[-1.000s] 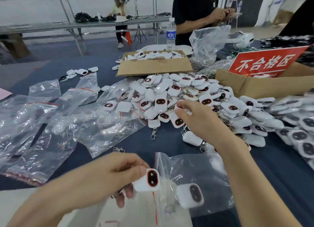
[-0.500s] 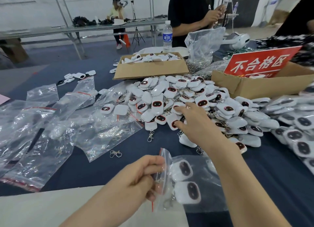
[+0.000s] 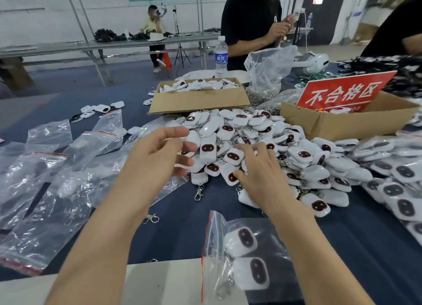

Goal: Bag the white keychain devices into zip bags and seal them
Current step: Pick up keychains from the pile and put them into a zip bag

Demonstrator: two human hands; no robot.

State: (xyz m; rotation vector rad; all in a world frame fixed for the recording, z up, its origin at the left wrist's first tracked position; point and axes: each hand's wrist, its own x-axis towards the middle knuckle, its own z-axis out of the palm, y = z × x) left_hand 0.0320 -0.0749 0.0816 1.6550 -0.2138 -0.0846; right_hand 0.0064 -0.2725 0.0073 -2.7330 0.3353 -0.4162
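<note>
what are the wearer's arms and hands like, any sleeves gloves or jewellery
Both are bare: the left hand and right hand wear no gloves, and no ring, watch or bracelet shows. The forearms are uncovered down to the frame's lower edge, so no sleeve is in view.

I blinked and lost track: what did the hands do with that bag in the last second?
The left hand slipped a second device into the zip bag, let it go and moved forward to the pile, now holding nothing. The right hand stayed on the pile, fingers spread. The bag stayed where it lay.
</note>
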